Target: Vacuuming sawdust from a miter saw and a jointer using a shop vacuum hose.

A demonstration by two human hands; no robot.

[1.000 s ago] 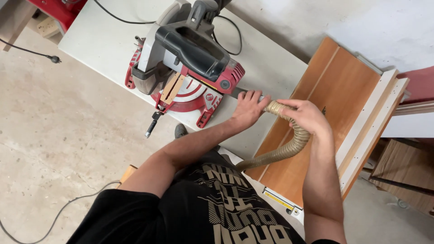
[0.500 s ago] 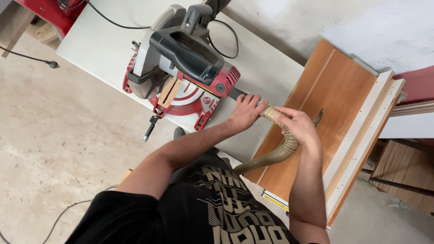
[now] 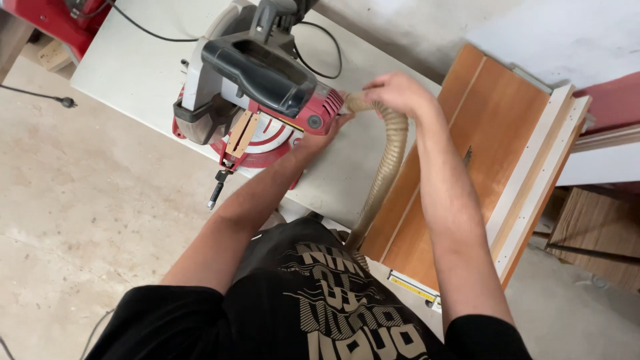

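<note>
Grey concrete floor (image 3: 80, 200) lies under a pale flat worktop (image 3: 143, 73). On it sits a red and grey metal saw (image 3: 257, 100). Right hand (image 3: 397, 93) wraps tight around a bumpy tan plastic hose (image 3: 390, 157) beside the saw. Left hand (image 3: 320, 133) touches the saw's base, fingers loosely spread. Smooth brown wooden board (image 3: 493, 127) lies nearby.

One head camera looks steeply down, close over the white table (image 3: 143, 73).
</note>
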